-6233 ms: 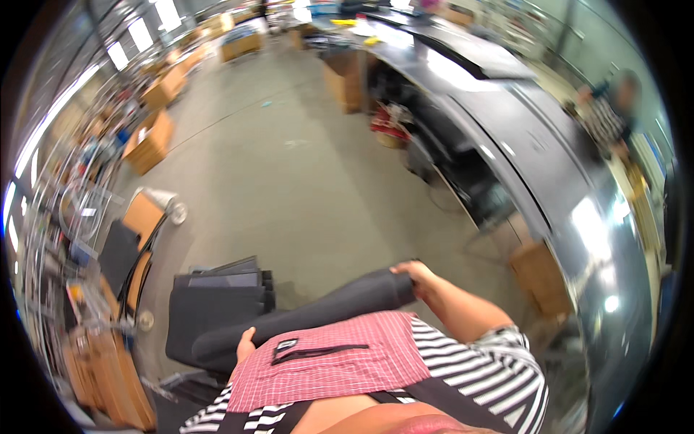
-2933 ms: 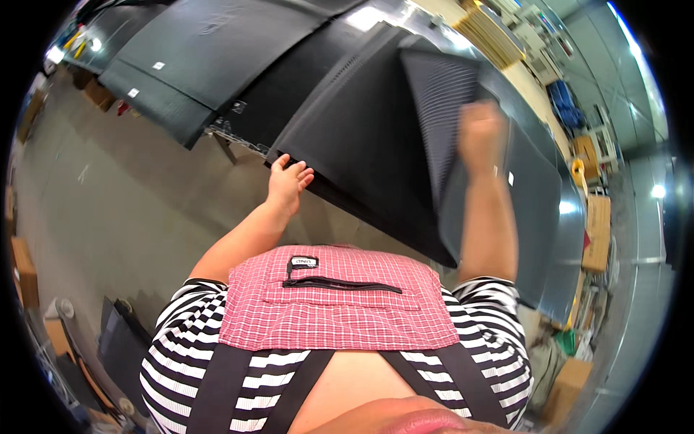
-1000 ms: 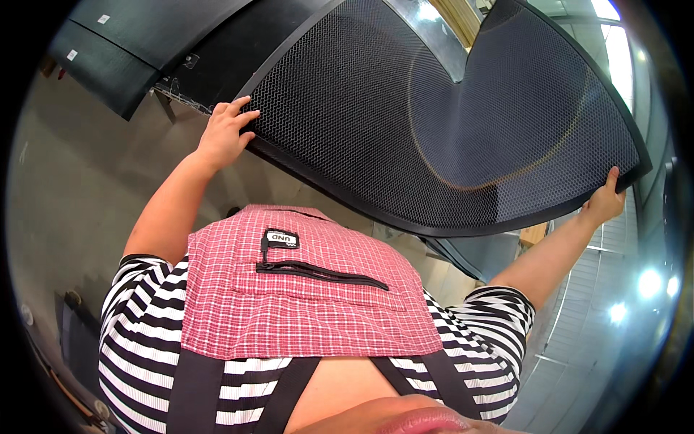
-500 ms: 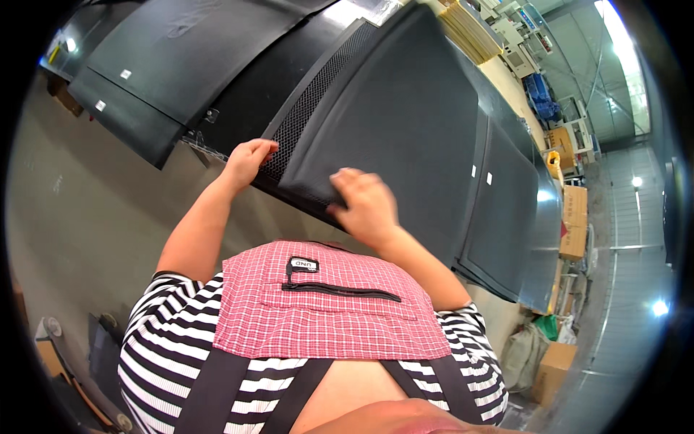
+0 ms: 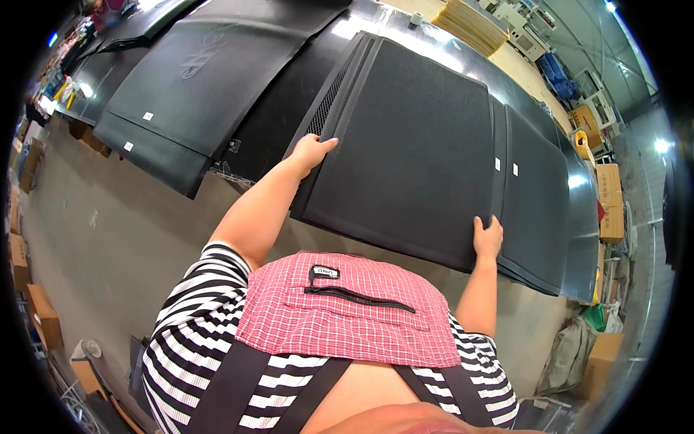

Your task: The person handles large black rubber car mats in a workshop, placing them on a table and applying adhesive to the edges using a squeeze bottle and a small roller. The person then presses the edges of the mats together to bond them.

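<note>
A large black mat (image 5: 412, 145) with a raised border lies flat on top of a stack of similar mats before me. At its left edge is my left hand (image 5: 314, 153), closed, with the thumb over the top and the other fingers partly hidden. My right hand (image 5: 489, 239) is at the near right corner, its thumb on the mat and its fingers curled along the right edge. Beneath, on the left, shows a strip of black honeycomb mesh (image 5: 327, 105). To the right lies another stack of black mats (image 5: 535, 188) with small white labels.
Everything rests on a shiny black table (image 5: 582, 246). More black sheets (image 5: 195, 79) overhang its near edge at the left. Yellowish sheets (image 5: 470, 29) are piled at the far side. Cardboard boxes (image 5: 610, 202) and a grey-green sack (image 5: 567, 354) stand at the right.
The mat's raised left part has come down flat, covering more of the mesh. My left hand has moved onto its left edge; my right hand has gone from its near left to its near right corner.
</note>
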The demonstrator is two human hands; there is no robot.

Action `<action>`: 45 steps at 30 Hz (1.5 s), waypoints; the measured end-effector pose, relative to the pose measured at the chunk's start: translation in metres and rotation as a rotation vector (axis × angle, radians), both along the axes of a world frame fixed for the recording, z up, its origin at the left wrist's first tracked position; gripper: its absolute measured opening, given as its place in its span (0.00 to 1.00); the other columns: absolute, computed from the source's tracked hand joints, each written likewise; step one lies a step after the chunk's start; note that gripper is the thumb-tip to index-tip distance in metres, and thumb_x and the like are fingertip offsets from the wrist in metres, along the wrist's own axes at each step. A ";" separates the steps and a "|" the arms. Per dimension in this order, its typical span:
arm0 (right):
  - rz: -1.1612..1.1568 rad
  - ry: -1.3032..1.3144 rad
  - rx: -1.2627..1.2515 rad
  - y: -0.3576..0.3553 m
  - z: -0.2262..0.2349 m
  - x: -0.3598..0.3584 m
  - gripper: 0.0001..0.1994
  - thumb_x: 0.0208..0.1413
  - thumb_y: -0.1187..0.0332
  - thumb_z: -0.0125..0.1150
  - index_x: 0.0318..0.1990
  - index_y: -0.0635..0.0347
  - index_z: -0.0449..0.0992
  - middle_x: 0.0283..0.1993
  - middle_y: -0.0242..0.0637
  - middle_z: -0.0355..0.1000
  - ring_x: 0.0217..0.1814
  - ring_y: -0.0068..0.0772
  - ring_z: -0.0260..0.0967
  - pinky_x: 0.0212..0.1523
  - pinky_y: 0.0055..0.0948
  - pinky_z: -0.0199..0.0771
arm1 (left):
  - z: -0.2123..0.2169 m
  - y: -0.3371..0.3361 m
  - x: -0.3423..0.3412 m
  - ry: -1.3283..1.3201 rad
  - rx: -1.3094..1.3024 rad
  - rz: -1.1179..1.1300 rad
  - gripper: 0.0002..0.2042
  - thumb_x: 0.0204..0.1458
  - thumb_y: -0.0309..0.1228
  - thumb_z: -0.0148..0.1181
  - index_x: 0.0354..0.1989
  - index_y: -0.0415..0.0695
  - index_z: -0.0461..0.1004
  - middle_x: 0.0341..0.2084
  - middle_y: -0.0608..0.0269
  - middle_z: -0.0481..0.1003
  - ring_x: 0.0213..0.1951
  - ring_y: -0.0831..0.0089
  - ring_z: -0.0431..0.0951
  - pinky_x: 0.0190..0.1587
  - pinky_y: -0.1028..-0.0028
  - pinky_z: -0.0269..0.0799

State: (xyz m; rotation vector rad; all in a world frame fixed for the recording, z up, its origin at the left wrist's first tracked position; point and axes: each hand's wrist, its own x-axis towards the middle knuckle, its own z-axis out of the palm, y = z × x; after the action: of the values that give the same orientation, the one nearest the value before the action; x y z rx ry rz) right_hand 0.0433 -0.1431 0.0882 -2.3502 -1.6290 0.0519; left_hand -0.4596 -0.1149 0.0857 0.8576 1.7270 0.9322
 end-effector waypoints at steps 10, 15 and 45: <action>0.140 0.128 -0.107 -0.021 0.021 -0.048 0.44 0.57 0.35 0.58 0.76 0.43 0.52 0.73 0.61 0.55 0.73 0.61 0.55 0.70 0.49 0.58 | 0.115 0.015 -0.075 -0.208 0.247 -0.214 0.29 0.52 0.37 0.69 0.55 0.27 0.72 0.52 0.38 0.76 0.58 0.55 0.75 0.60 0.62 0.70; 0.099 -0.222 -0.178 -0.024 -0.026 -0.091 0.46 0.57 0.33 0.55 0.78 0.37 0.43 0.76 0.68 0.37 0.78 0.66 0.42 0.71 0.59 0.52 | -0.014 0.025 -0.096 0.872 -0.071 -0.273 0.49 0.45 0.49 0.74 0.73 0.44 0.55 0.61 0.40 0.69 0.62 0.47 0.69 0.65 0.58 0.65; 0.598 0.287 0.257 -0.005 0.091 -0.078 0.26 0.58 0.63 0.65 0.65 0.55 0.71 0.69 0.49 0.65 0.74 0.52 0.57 0.73 0.45 0.52 | -0.022 0.056 0.021 0.509 0.149 -0.143 0.22 0.54 0.37 0.67 0.47 0.32 0.69 0.47 0.36 0.76 0.54 0.41 0.75 0.57 0.55 0.71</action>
State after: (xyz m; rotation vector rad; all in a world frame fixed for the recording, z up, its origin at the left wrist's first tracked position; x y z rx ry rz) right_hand -0.0352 -0.1485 0.1794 -1.5265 -1.9814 0.2672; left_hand -0.4386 -0.0590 0.0635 1.3898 2.0021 0.7962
